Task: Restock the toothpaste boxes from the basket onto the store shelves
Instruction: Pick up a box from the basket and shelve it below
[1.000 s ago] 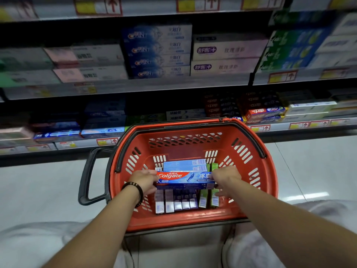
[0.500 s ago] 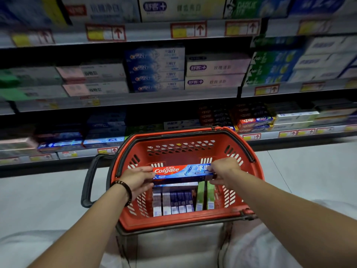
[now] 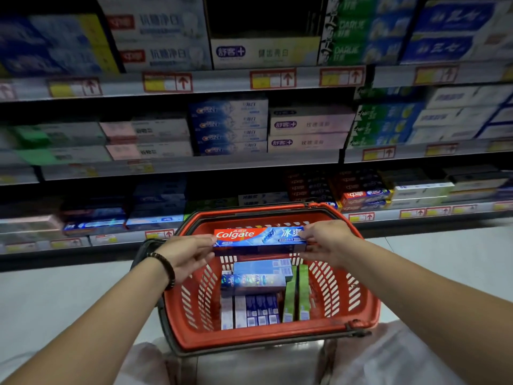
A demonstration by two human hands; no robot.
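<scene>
A red basket [image 3: 277, 339] stands close before a person restocking toothpaste. Its near half is packed with upright dark-blue boxes [image 3: 259, 309] and green boxes [image 3: 297, 298], and pale-blue boxes [image 3: 258, 276] lie across them toward the middle. Above the basket's far rim, clear of the load, a Colgate box [image 3: 258, 237] hangs level between both hands. The left hand [image 3: 191, 254], a beaded bracelet [image 3: 166, 269] on its wrist, pinches the left end, and the right hand [image 3: 327, 240] curls its fingers round the right end. The box's long axis runs left to right, parallel to the shelf fronts, with neither hand nearer them. The shelves [image 3: 194, 165] lie straight ahead beyond the rim, so placing the box likely means a forward carry; which slot matches it is too blurred to tell.
</scene>
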